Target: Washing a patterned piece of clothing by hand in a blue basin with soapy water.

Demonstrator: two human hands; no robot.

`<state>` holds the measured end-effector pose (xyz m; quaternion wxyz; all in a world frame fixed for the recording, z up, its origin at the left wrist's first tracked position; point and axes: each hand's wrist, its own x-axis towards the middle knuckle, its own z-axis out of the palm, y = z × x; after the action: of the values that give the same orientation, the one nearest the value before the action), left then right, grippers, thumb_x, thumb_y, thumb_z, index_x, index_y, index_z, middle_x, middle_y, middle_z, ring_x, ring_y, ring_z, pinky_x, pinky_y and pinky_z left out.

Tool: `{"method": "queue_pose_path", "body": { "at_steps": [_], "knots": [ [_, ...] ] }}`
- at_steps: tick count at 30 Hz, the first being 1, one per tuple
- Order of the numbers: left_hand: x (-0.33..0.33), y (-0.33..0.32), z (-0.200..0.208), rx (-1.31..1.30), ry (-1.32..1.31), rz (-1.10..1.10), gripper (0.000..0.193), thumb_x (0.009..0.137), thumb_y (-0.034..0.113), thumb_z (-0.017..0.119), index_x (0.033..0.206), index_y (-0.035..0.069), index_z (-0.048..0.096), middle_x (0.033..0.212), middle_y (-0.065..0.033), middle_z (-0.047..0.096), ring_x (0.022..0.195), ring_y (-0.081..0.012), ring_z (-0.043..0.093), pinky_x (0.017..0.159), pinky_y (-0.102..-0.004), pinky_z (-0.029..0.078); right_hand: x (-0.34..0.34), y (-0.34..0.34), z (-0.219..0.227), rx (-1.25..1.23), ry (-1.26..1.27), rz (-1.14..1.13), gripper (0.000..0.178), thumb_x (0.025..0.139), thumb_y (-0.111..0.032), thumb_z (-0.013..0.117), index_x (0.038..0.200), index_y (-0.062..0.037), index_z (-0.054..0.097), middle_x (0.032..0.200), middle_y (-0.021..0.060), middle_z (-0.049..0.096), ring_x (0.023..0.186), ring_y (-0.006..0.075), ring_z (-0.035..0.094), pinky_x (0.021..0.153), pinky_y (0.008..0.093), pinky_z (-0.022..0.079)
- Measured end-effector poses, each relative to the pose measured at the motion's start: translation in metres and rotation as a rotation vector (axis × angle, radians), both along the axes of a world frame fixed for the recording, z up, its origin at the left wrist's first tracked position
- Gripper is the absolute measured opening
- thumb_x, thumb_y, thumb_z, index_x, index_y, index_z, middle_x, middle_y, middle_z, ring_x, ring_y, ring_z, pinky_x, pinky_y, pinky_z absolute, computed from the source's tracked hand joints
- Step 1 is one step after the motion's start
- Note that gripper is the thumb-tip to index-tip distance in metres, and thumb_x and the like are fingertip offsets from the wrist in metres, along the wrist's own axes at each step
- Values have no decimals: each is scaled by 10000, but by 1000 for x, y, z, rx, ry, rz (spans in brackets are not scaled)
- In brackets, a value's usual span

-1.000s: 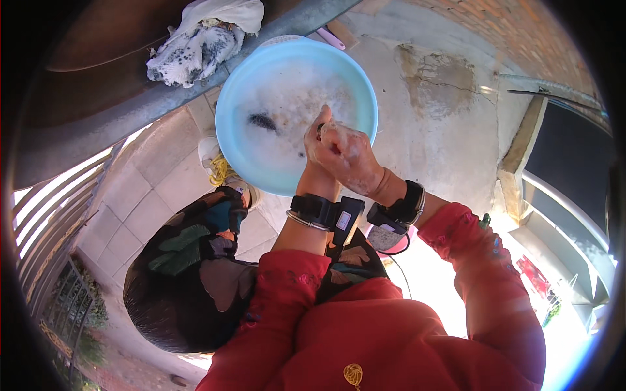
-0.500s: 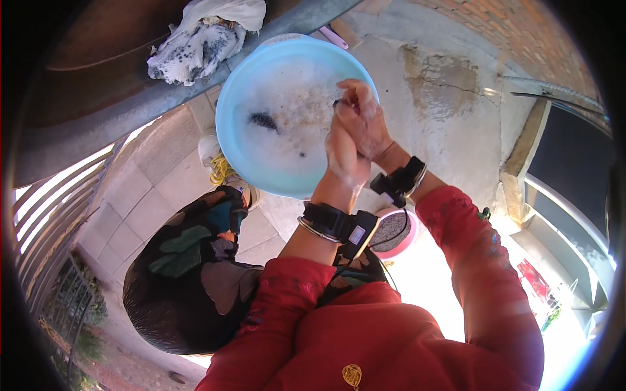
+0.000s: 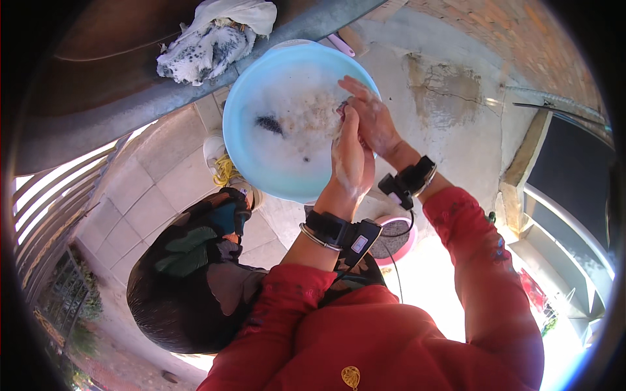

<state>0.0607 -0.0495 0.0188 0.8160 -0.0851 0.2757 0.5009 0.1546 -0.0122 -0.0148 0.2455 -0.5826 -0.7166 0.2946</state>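
Note:
Over the right side of a light blue basin [image 3: 233, 124], my two hands are pressed against each other. My left hand [image 3: 348, 153] is closed with its thumb up, around something small and dark reddish [image 3: 341, 109] that I cannot make out. Against it lies my right hand [image 3: 373, 120], its wet fingers stretched out and slightly apart toward the basin. White and brownish suds [image 3: 287, 146] cover the water. A dark clump [image 3: 268, 124] floats among them, and a smaller dark speck [image 3: 306, 159] is nearer to me.
A soiled white cloth [image 3: 212, 49] hangs over a metal ledge [image 3: 140, 99] at the upper left. Behind the basin lies a purple handle [image 3: 340, 44]. A pink-rimmed tub [image 3: 412, 242] stands near my knees. My shoe with yellow laces [image 3: 225, 169] is left of the basin.
My right hand's fingers have straightened out from a curled grip. My left thumb has come up beside the small dark thing. The whole view has shifted slightly.

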Motion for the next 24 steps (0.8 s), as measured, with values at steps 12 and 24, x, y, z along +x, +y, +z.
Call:
{"method": "queue_pose_path", "body": {
  "at_steps": [12,24],
  "knots": [
    [-12,6,-8,26,2,28,439,999,364,343,1327,76,388,1301,-58,458,1225,-165,422,1044,-325,327,-18,-15,-6,-15,48,-11,384,903,-126,473,1275,-33,496,1364,148,449,1345,330,304,1110,398,226],
    [-27,11,-9,51,-123,-18,357,986,289,304,1225,78,465,1213,-47,526,1165,-157,478,1019,-325,358,-36,-15,21,-166,160,-81,344,927,-200,449,1233,-81,551,1399,153,416,1339,345,317,1113,432,219]
  ]
}}
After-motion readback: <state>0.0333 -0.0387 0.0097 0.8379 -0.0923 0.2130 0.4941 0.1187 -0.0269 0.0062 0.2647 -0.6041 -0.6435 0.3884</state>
